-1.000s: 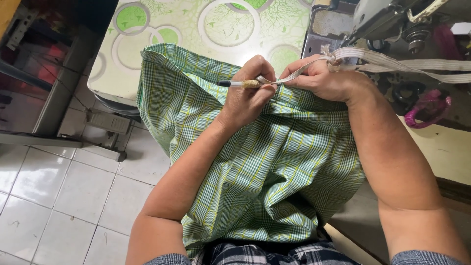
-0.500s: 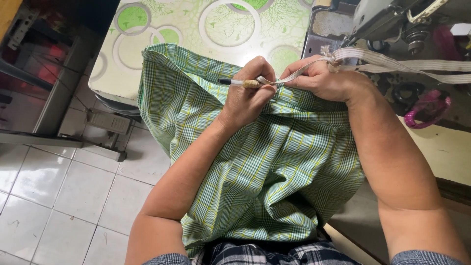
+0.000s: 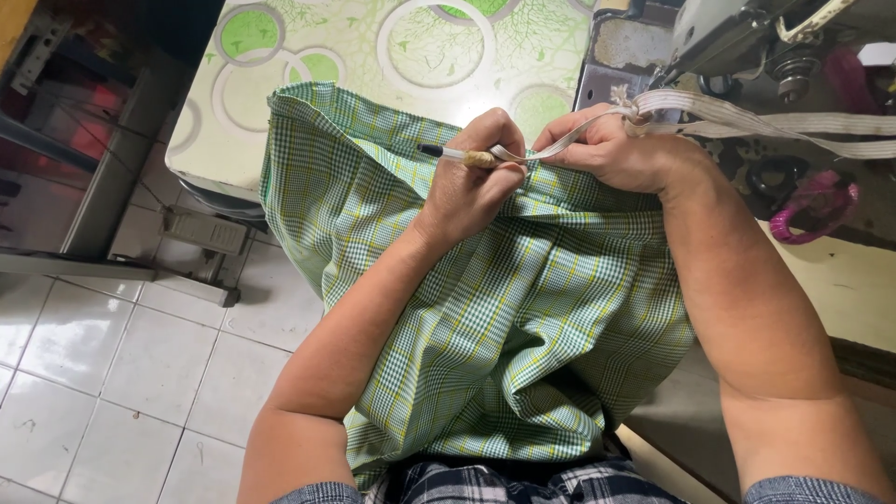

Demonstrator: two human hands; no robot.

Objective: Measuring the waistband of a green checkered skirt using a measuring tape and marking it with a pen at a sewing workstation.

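Observation:
A green and white plaid garment point(image 3: 485, 345) lies over my lap and reaches up to a table edge. My left hand point(image 3: 476, 177) grips a thin pen-like tool point(image 3: 446, 152) with a black tip that points left, held at the garment's upper hem. My right hand point(image 3: 611, 149) pinches the hem and a white elastic band point(image 3: 747, 117). The band runs from between both hands off to the right, toward a sewing machine.
A sewing machine point(image 3: 747, 37) stands at the upper right on a pale tabletop point(image 3: 840, 280), with a pink looped object point(image 3: 817, 201) beside it. A table with a green circle-patterned cover point(image 3: 373, 47) is ahead. White floor tiles point(image 3: 112, 373) and metal legs point(image 3: 112, 168) lie to the left.

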